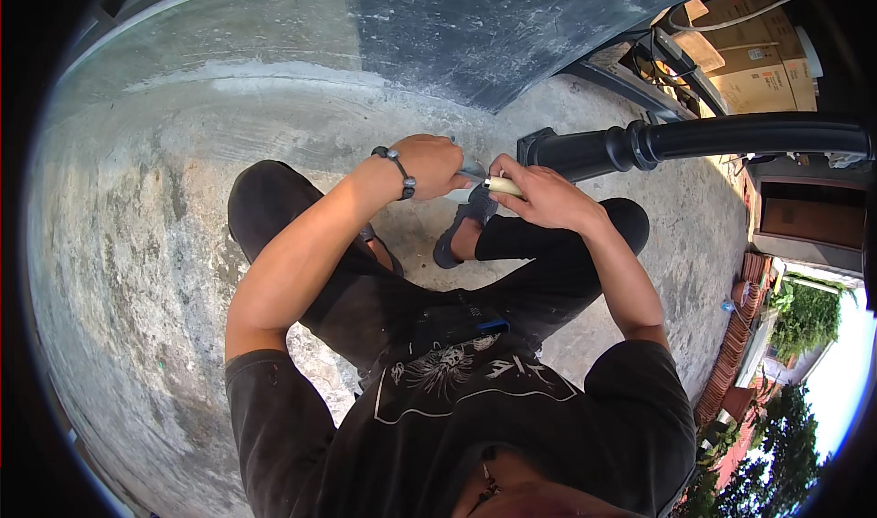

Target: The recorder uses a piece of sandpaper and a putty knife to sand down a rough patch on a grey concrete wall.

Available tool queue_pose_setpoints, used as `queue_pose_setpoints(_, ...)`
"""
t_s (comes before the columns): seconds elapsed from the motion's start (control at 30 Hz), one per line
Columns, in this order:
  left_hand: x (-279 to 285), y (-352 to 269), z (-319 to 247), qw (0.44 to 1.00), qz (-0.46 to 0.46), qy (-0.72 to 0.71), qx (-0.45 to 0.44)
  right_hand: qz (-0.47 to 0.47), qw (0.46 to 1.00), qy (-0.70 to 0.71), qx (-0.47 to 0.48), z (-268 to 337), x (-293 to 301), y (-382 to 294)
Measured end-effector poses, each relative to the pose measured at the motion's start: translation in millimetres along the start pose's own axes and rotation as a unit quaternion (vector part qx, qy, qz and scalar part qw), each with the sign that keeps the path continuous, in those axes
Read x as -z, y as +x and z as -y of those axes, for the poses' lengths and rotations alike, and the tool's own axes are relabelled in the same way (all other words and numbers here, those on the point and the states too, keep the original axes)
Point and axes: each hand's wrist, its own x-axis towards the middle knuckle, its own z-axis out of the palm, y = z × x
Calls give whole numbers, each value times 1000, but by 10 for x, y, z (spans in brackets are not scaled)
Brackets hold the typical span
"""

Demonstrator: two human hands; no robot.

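Observation:
My right hand [551, 196] grips the pale, cream-coloured handle [505, 187] of a hand tool with a metal ferrule. From the ferrule a thin metal shaft or blade [471, 176] points left to my left hand [428, 165]. That hand is curled into a fist, with the thumb and fingers against the metal end. Whether it also holds something else is hidden by the fingers. A dark beaded bracelet [399, 172] circles my left wrist. Both hands are above the floor between my bent knees, over my dark shoe [455, 233].
Around me lies a worn concrete floor [137, 244], with a grey wall [438, 31] ahead. A black post [582, 153] rises from the floor near my right hand. Cardboard boxes [760, 72] and a dark metal frame [620, 83] stand ahead to the right. Stacked roof tiles [736, 333] line the right side.

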Motion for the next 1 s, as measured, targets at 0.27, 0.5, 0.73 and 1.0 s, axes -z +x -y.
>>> queue_pose_setpoints(0.27,246,-404,425,975,-153,77,138,-75,995,-55,-37,-98,992,-302)
queue_pose_setpoints(0.5,387,-392,347,973,-177,30,147,-127,904,-392,-112,-630,1654,95)
queue_pose_setpoints(0.73,304,-333,483,969,-202,40,136,-103,869,-455,-162,-1168,1248,701)
queue_pose_setpoints(1.0,442,-383,392,973,-194,29,123,-92,865,-438,-228,-976,1077,769)
